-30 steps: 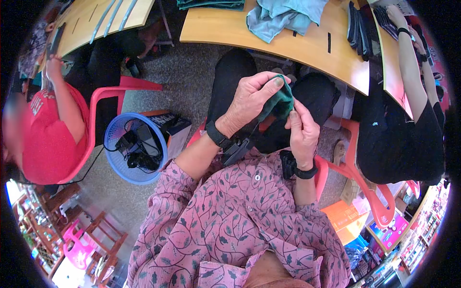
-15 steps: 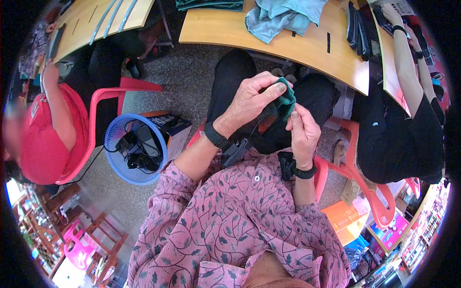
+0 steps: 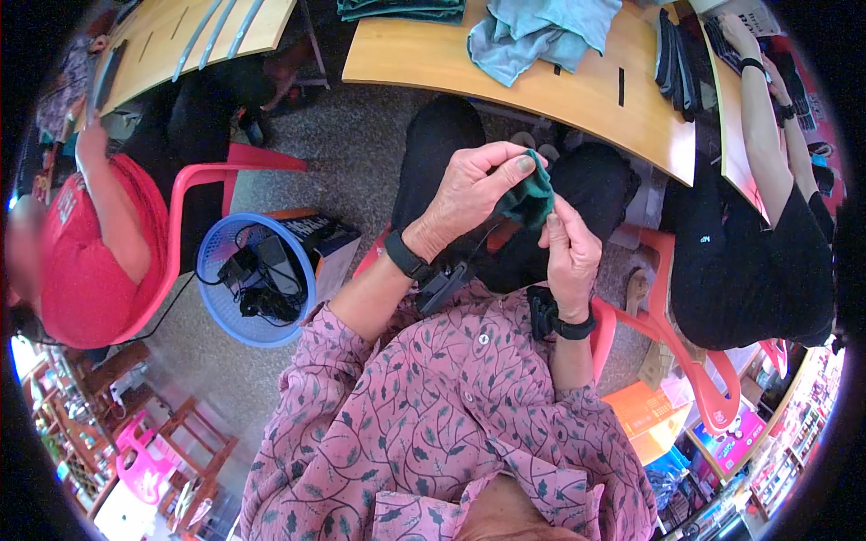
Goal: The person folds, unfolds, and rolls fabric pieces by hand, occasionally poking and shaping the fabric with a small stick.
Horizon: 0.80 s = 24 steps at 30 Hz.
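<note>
A small dark green cloth (image 3: 530,197) is held up above my lap. My left hand (image 3: 469,192) pinches its upper end between thumb and fingers. At the cloth's lower right edge, my right hand (image 3: 572,250) has thumb and forefinger pressed together; whatever lies between those fingertips is too small to make out. Both wrists wear black bands. Beyond the hands, a crumpled light blue cloth (image 3: 532,41) lies on the wooden table (image 3: 406,56), beside folded dark green cloth (image 3: 401,9) at the far edge.
A blue basket (image 3: 216,307) of black cables and adapters stands on the floor at left. A person in red (image 3: 99,252) sits at far left, a person in black (image 3: 749,270) at right. Dark folded garments (image 3: 672,63) lie at the table's right. An orange box (image 3: 645,415) is behind.
The green cloth has shifted slightly in my fingers, and my right hand is a little lower against its edge. The left person's arm has moved.
</note>
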### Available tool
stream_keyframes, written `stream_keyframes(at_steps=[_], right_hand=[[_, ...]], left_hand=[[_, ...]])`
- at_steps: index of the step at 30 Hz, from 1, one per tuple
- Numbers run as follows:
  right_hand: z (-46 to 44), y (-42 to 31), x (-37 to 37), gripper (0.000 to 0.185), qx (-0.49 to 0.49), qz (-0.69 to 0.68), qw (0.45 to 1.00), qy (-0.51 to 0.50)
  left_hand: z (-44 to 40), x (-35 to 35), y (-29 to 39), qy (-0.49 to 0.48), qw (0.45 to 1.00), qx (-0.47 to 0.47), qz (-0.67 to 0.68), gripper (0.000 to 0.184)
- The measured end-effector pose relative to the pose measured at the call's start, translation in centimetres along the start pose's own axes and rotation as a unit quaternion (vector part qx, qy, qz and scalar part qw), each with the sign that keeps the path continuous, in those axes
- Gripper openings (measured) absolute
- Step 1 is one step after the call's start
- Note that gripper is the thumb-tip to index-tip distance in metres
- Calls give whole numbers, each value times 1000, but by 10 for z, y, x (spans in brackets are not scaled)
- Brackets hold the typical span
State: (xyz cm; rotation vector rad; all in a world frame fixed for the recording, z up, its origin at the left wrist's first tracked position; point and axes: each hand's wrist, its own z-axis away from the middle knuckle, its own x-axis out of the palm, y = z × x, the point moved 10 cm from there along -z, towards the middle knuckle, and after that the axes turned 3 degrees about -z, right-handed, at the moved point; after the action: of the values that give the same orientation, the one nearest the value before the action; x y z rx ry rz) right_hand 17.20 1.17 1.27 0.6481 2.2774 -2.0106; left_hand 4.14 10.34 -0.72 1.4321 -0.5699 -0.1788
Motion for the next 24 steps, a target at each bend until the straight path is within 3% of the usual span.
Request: stream_keyframes(at_steps=[8,16,20,24], right_hand=[[5,7,-1,26,39,-22,999,11],[-3,6,3,33,34,-3,999,-29],[-3,9,6,43,67,16,995,-70],[-4,3,9,41,52,32,995,-78]], left_hand=[[-1,3,-2,-22,995,-5,-99,21],[-4,-11,4,18,999,24,-40,16],[-5,-14,24,23,980,116,-159,14],[0,1,37,-1,944,194,-269,16]])
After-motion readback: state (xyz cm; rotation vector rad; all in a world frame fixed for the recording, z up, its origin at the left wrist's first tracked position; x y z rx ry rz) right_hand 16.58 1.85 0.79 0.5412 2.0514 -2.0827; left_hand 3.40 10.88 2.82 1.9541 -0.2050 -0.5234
